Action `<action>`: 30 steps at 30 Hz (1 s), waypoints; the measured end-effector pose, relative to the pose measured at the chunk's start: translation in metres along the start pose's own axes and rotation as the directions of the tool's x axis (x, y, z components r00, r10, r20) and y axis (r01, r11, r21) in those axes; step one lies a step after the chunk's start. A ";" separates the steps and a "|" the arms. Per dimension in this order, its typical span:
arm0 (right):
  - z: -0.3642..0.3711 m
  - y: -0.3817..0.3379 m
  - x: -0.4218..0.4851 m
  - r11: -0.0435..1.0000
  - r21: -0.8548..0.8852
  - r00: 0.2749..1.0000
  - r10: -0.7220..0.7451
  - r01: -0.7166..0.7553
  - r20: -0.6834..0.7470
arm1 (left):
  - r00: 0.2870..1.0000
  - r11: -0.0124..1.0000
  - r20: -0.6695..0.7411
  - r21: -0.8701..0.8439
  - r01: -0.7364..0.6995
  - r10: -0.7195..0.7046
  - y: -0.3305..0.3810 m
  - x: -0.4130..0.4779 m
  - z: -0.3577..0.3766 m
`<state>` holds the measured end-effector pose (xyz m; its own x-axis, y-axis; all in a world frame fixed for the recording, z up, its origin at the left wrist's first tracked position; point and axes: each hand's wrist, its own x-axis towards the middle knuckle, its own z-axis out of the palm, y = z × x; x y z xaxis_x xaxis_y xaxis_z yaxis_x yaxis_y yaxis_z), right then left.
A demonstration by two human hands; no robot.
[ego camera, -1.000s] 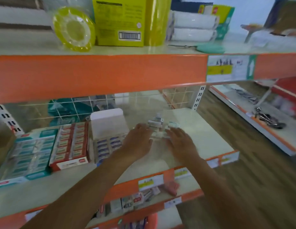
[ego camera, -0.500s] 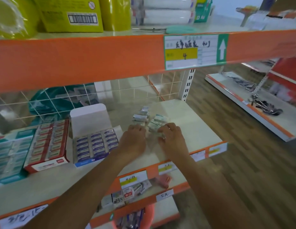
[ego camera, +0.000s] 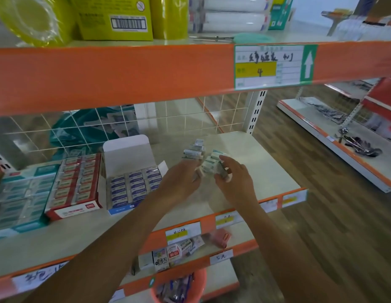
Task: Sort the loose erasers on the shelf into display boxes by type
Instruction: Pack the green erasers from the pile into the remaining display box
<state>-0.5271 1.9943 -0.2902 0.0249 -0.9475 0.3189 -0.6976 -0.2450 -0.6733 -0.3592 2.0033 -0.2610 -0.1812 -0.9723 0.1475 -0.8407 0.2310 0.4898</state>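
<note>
My left hand (ego camera: 179,184) and right hand (ego camera: 235,181) were closing around the loose erasers (ego camera: 208,164), fingers curled on the nearest few, more heaped just beyond. They looked light, stiff and slick-wrapped; I judged pinching the long sides safest.

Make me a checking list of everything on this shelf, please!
Surface: beige shelf board with an orange front edge and price labels.
Job's things: pile of loose erasers at mid-shelf; blue eraser box open, lid up, nearly full; red eraser box beside it; teal eraser box furthest left.
Clutter: nothing seen on this board.
Hands: left hand at the pile, grip unclear; right hand holds a small bunch of teal-labelled erasers.
Cables: nothing seen.
Surroundings: yellow boxes on the shelf above; small packets on the shelf below; wooden floor.
</note>
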 end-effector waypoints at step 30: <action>0.132 -0.207 -0.002 0.918 0.369 0.945 -0.241 0.148 0.220 | 0.884 0.923 -0.307 -0.270 0.275 -0.353 -0.170 -0.116 -0.165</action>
<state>-0.2882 2.0195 -0.2389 0.3494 -0.8818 0.3168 -0.3725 -0.4410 -0.8166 -0.1112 2.0824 -0.2191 0.2933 -0.9301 0.2212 -0.6881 -0.0448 0.7242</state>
